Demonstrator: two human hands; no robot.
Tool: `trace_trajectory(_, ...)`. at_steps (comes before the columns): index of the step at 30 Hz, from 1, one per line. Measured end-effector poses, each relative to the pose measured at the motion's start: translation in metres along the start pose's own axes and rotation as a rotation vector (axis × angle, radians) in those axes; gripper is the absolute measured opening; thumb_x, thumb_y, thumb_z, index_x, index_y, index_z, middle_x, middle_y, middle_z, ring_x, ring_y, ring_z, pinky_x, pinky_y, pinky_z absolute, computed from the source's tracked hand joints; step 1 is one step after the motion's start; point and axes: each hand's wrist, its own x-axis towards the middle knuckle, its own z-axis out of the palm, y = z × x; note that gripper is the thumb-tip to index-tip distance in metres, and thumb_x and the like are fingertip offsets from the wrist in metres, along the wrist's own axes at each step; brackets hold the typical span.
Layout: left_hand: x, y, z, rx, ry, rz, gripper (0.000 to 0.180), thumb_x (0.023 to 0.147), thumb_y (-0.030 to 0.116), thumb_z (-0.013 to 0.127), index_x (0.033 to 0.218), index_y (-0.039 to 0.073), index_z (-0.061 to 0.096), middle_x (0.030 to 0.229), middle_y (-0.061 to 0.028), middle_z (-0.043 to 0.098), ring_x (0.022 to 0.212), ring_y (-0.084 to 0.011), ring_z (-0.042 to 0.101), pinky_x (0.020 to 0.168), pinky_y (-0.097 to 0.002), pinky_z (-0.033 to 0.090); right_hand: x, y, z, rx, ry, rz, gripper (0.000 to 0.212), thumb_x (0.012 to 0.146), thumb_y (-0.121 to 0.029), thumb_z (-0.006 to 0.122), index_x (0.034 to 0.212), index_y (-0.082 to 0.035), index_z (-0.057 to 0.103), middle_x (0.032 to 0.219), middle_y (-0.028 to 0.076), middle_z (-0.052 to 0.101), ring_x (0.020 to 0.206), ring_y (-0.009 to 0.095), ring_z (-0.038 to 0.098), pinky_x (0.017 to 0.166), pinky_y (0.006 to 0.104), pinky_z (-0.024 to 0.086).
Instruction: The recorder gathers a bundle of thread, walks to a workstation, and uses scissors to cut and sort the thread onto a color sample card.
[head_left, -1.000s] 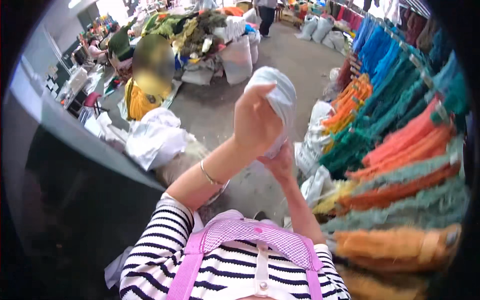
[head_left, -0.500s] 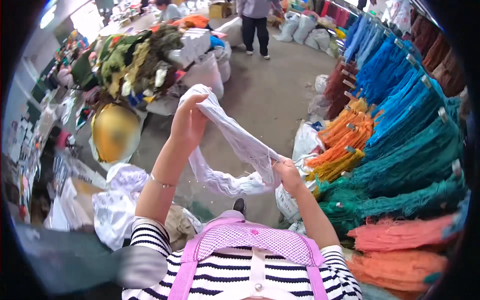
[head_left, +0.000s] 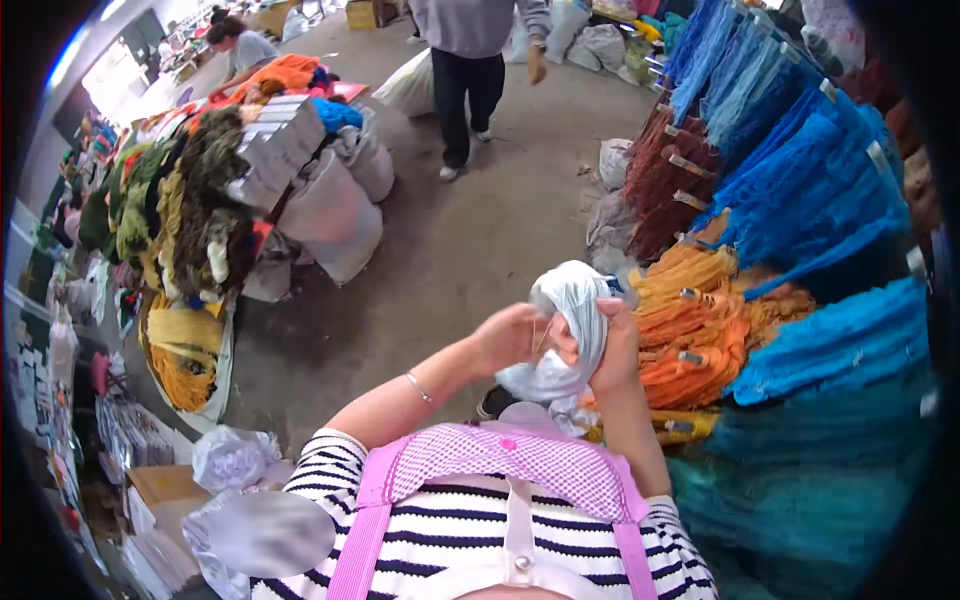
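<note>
A folded skein of pale white yarn [head_left: 585, 310] is bunched up in front of me, right of centre. My right hand [head_left: 618, 345] is closed round its right side, thumb up along the strands; fingertips show through the middle of the bundle. From the left, my left hand [head_left: 508, 335] reaches to the skein with bent fingers, slightly blurred. A thin loose thread [head_left: 543, 335] shows at its fingertips, which look pinched together on it.
At right hang rows of dyed skeins: blue [head_left: 800, 210], orange [head_left: 690, 320] and a blurred teal bunch [head_left: 800, 480]. A heap of green and brown yarn [head_left: 180, 190] and a white sack [head_left: 335, 215] stand left. Ahead walks a person [head_left: 470, 80]; another bends behind the heap.
The skein, stretched wide between both hands before, is now folded into a compact bundle further right. My left hand has come down and right toward my right hand. The walking person is nearer.
</note>
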Motion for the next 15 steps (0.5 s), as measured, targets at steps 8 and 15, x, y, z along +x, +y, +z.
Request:
trace_trajectory(8, 0.149, 0.123, 0.003, 0.401, 0.157, 0.027, 0.039, 0.096, 0.033, 0.042, 0.114, 0.003, 0.059, 0.106, -0.0043, 0.063, 0.094, -0.0139, 0.059, 0.086, -0.0312, 0.045, 0.16, -0.16, -0.061, -0.23, 0.152, -0.12, 0.042, 0.091, -0.033, 0.049, 0.117, -0.001, 0.055, 0.103, 0.013, 0.064, 0.088, 0.02, 0.064, 0.056, 0.0272, 0.05)
trace_trajectory(15, 0.288, 0.258, 0.011, 0.598, 0.244, 0.606, 0.023, 0.093, 0.018, 0.053, 0.098, 0.0, 0.066, 0.092, -0.0051, 0.067, 0.086, -0.0097, 0.06, 0.076, -0.0237, 0.045, 0.291, -0.289, -0.121, -0.249, 0.024, -0.202, 0.061, 0.083, -0.033, 0.048, 0.132, 0.002, 0.041, 0.126, 0.02, 0.052, 0.108, 0.035, 0.057, 0.053, 0.0262, 0.055)
